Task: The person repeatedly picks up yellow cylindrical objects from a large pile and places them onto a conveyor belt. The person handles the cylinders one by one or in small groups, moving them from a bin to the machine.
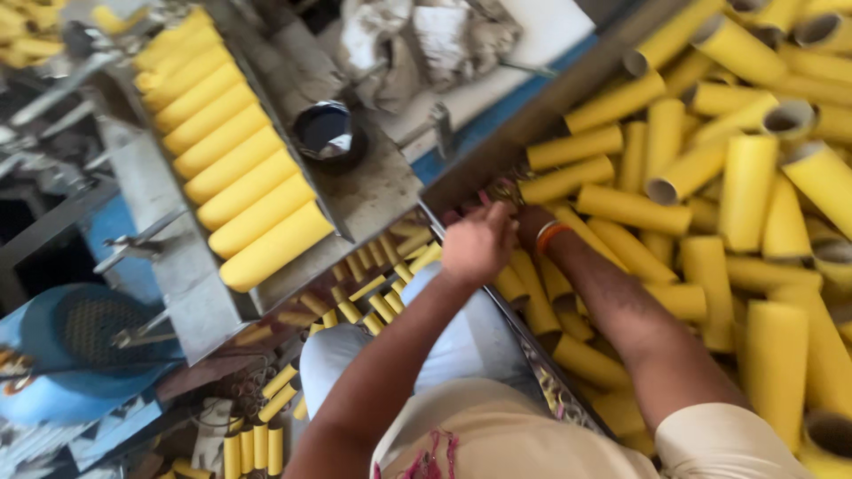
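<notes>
left hand (477, 244) curled at the metal bin edge (497, 173), grip unclear; right hand (524, 222) hidden just beside it among yellow cardboard tubes (632, 209).

Grey metal workbench (373, 191), blue floor (115, 231)

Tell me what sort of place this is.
Probably a small factory workshop: a heap of yellow tubes, a metal rack with tubes lined in a row, and a grimy bench with a pot.
</notes>
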